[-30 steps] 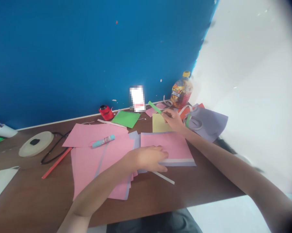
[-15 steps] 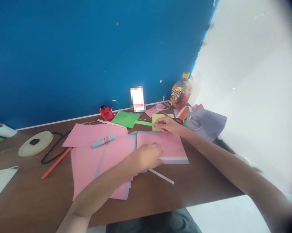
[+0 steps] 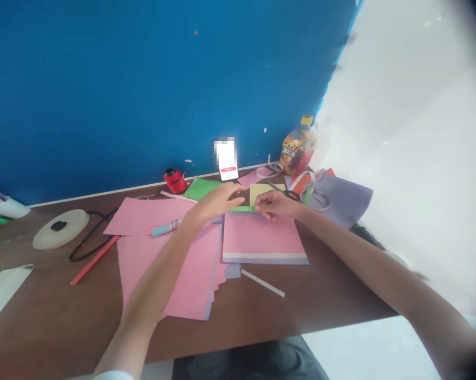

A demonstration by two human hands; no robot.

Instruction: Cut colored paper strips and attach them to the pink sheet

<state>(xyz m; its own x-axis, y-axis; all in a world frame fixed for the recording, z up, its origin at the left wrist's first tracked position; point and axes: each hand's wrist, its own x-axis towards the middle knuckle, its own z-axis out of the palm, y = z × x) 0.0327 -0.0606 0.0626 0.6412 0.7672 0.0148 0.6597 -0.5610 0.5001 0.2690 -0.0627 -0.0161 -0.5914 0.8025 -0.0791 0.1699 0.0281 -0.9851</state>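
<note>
Pinched in my right hand (image 3: 274,204) is the right end of a narrow green paper strip (image 3: 243,209), which lies along the top edge of a pink sheet (image 3: 262,235). My left hand (image 3: 220,199) is open, thumb and fingers apart, just above the strip's left end and partly over a green sheet (image 3: 203,187). The pink sheet has a white and a lavender band along its near edge. A yellow paper (image 3: 257,191) is partly behind my right hand. Scissors (image 3: 291,195) lie just beyond that hand.
Pink sheets (image 3: 143,264) with a glue stick (image 3: 165,228) lie left. A white strip (image 3: 263,283) is in front. Behind stand a phone (image 3: 227,161), a red thread spool (image 3: 175,181) and a bottle (image 3: 297,150). Lavender paper (image 3: 346,198) lies right, a round lid (image 3: 60,229) far left.
My left hand has moved up and left from the pink sheet to the green strip's left end. The strip now lies closer to the pink sheet's top edge, still in my right hand.
</note>
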